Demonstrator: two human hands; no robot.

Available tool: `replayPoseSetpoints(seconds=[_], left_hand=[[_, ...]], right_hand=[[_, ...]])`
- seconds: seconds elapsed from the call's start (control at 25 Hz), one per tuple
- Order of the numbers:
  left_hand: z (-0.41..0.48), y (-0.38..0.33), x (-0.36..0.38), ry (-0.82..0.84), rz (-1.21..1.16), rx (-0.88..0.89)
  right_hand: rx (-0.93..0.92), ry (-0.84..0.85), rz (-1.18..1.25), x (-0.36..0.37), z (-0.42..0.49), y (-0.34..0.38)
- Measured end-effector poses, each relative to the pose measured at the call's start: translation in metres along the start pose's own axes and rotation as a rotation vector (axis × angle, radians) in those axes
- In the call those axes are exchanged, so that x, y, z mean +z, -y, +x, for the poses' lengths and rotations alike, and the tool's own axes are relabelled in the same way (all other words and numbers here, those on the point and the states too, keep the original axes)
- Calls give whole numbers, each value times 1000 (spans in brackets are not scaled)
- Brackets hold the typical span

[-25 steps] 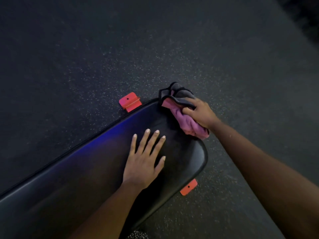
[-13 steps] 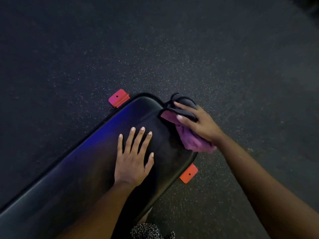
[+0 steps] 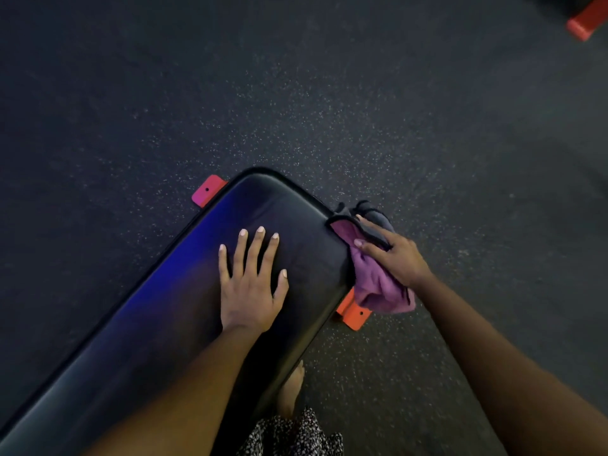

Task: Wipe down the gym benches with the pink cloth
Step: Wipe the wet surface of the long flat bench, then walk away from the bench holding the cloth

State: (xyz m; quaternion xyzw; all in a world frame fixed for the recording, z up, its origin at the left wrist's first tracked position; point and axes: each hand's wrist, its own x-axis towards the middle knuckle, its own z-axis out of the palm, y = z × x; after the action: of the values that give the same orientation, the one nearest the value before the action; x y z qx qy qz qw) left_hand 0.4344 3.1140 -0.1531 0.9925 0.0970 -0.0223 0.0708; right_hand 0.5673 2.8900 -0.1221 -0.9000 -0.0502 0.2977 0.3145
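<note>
Left grip lay flat on the black padded worktop, palm down, fingers straight and spread, holding nothing. It sat near the worktop's far rounded end, forearm running back toward the camera.

Right grip held the pink cloth bunched under the palm, fingers laid over it. Thumb hidden, so exact hold unclear, but cloth was gathered in the hand. The cloth was pressed against the right-hand corner of the worktop's end and touched the pad's edge. Most of it hung off the side rather than lying on top. A loose pink fold drooped below the wrist. A dark grey part with dark trim stuck out past the fingertips, over the floor.

Two red frame feet showed under the pad. One poked out at the left edge near the far end. The other was just below the hanging cloth, partly covered by it.

The speckled dark floor filled the rest of the view. A bare foot stood beside the worktop's right edge, with patterned black-and-white fabric at the bottom. A red object was cut off at the top right corner, well apart from everything. Lighting was dim, with a blue sheen on the pad.
</note>
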Motion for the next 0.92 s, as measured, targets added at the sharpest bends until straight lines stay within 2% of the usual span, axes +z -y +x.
replayPoseSetpoints(seconds=[0.16, 0.28, 0.4, 0.52, 0.6, 0.76, 0.92], left_hand=[[1, 4, -10, 142, -44, 12], [0, 11, -46, 422, -136, 88], [-30, 12, -106, 512, -303, 128], [-79, 8, -161, 627, -570, 86], [-90, -2, -189, 658, -672, 97], [-76, -54, -235, 585, -818, 130], [-60, -122, -249, 620, -795, 243]], right_hand=[[153, -194, 237, 33, -78, -11], [199, -257, 294, 53, -147, -1], [179, -337, 302, 51, -224, 22], [140, -358, 314, 34, -299, 47], [124, -393, 296, 15, -330, 55], [139, -548, 261, -32, -372, 49], [279, -637, 245, -73, -402, 13]])
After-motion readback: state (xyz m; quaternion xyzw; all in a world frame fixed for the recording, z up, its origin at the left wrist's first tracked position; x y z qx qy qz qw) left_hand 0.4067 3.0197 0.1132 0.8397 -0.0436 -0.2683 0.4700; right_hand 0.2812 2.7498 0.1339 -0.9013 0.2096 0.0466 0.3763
